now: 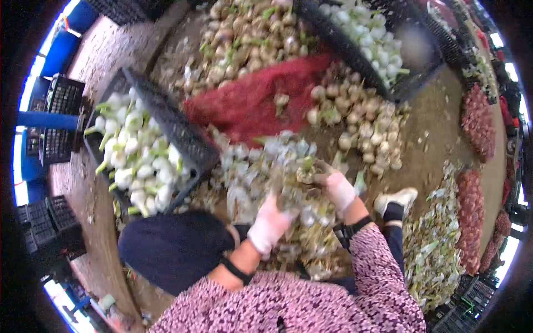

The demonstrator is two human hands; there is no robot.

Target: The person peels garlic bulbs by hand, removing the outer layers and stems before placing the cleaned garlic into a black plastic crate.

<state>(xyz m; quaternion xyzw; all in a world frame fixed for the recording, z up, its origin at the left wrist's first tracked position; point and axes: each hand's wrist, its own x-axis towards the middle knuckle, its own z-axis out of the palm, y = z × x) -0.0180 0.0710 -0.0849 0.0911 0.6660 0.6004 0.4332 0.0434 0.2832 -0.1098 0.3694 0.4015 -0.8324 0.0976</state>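
Note:
A garlic bulb (305,172) with a green top is pinched in the gloved fingers of my right hand (336,187). To its left, my left hand (270,213), also in a white glove, is blurred over the heap of loose garlic skins (252,172); its fingers are smeared by motion. On the left stands a black crate (191,136) of white peeled bulbs (139,152). Unpeeled bulbs (369,125) lie on the ground beyond my right hand, next to a red mesh sack (244,102).
Another black crate (347,41) of white bulbs is at the top right. More unpeeled bulbs (250,36) are piled beyond the red sack. Filled red net sacks (471,219) line the right side. Peelings (430,250) cover the ground beside my right foot.

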